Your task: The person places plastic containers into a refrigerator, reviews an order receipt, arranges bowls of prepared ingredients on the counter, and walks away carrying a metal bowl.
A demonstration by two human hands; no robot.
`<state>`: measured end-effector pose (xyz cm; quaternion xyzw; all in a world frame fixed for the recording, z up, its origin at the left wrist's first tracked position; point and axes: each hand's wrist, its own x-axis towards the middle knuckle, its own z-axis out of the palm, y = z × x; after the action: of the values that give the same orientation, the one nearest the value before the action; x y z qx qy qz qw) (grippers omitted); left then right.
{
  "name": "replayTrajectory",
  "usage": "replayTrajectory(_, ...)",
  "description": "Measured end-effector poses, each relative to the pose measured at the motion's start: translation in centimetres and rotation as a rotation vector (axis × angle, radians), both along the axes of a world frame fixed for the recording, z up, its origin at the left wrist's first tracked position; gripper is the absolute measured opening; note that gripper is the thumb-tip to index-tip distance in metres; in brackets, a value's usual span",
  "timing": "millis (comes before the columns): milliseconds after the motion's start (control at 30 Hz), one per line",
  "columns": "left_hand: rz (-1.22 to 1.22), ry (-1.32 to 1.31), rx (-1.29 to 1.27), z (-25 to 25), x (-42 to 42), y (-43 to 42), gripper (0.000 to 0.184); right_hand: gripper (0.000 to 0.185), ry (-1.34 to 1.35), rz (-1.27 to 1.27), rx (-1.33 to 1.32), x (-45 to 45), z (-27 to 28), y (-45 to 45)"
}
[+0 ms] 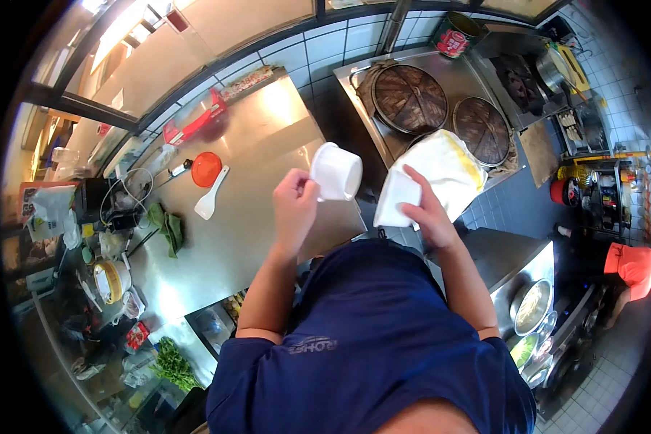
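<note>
Steel desk [253, 217], frame left. Left grip [294, 202] pinches 1 tub [342, 173], right grip [432, 217] 1 white piece [398, 197]; probably light, flexible: hold rims.

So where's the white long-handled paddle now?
In the head view, the paddle lies on the steel counter, left of the left hand, beside the round red disc.
</note>
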<state>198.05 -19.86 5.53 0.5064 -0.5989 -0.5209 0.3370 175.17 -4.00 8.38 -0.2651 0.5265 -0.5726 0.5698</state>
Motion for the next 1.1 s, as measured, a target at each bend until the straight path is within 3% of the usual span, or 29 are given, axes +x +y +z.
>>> replayTrajectory(67,0.105,-0.072,-0.127,-0.1,1.2,-1.4,0.01,0.085,-0.177,-0.104,-0.043,-0.4,-0.4,1.1)
replayTrajectory(100,0.1,-0.237,-0.189,-0.9,2.4,-2.3,0.009,0.084,-0.232,-0.146,-0.072,-0.4,-0.5,1.7)
replayTrajectory(200,0.059,-0.693,-0.735,-4.9,5.3,-4.6,0.009,0.075,-0.43,-0.286,-0.097,-1.1,-2.3,4.3)
replayTrajectory(300,-0.142,-1.096,-0.659,-9.9,7.7,-5.9,0.014,0.059,-0.456,-0.383,-0.093,-1.8,-4.4,6.8)
replayTrajectory(333,-0.176,-1.143,-0.624,-11.9,8.6,-6.2,0.016,0.059,-0.616,-0.469,-0.073,-1.7,-4.1,7.0)
replayTrajectory(400,-0.251,-1.229,-0.555,-13.6,9.2,-6.7,0.018,0.057,-0.579,-0.505,-0.066,-1.4,-4.1,7.6)
replayTrajectory(567,-0.103,-0.88,-0.744,-10.5,6.6,-4.3,0.026,0.057,-0.639,-0.708,-0.071,-0.1,-3.6,9.6)
replayTrajectory(633,-0.248,-0.74,-0.778,-8.4,4.0,-2.6,0.032,0.056,-0.649,-0.782,-0.121,0.1,-3.7,10.9)
replayTrajectory(833,-0.816,0.062,-0.321,-0.7,-9.4,7.4,0.028,0.051,-0.698,-0.765,-0.159,0.6,-1.9,13.9)
replayTrajectory(933,-1.029,0.089,0.309,0.7,-14.4,11.8,0.023,0.047,-0.642,-0.825,-0.162,0.8,-3.9,17.0)
replayTrajectory(1000,-1.139,0.075,0.293,1.6,-17.3,14.9,0.019,0.042,-0.679,-0.862,-0.185,0.6,-5.6,18.8)
replayTrajectory(1100,-1.223,0.002,0.297,1.0,-20.1,18.8,0.021,0.047,-0.677,-0.886,-0.234,0.1,-2.5,23.3)
